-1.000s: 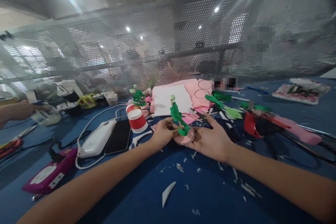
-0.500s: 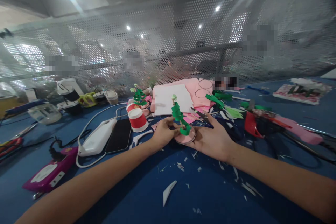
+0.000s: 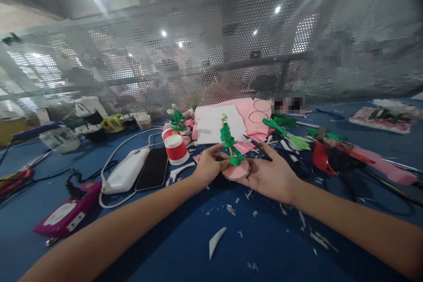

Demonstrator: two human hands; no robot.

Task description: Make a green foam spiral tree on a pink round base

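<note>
Between my hands stands a small paper tree [image 3: 227,137]: a green paper strip coils loosely round a thin stick with a pale rosette on top. Its round pink base [image 3: 235,171] tilts slightly towards me. My left hand [image 3: 209,165] pinches the base at its left edge, fingertips partly hidden behind the tree. From the right, my right hand [image 3: 272,174] cradles the base, palm up, with fingers under it and the thumb stretched away. Dark scissors blades [image 3: 253,142] show just behind that thumb; I cannot tell whether they touch it.
A similar green tree [image 3: 178,120] stands behind red-and-white paper cups [image 3: 176,150]. Left lie a black phone [image 3: 152,168], a white power bank [image 3: 128,171] and a purple power strip [image 3: 68,211]. Right are green paper strips [image 3: 280,122] and a red-and-pink glue gun [image 3: 325,158]. White scraps litter the blue table [image 3: 185,246].
The whole view has shifted slightly, so things sit a little further right. Both hands keep their hold on the paper tree, whose base shows slightly more of its top.
</note>
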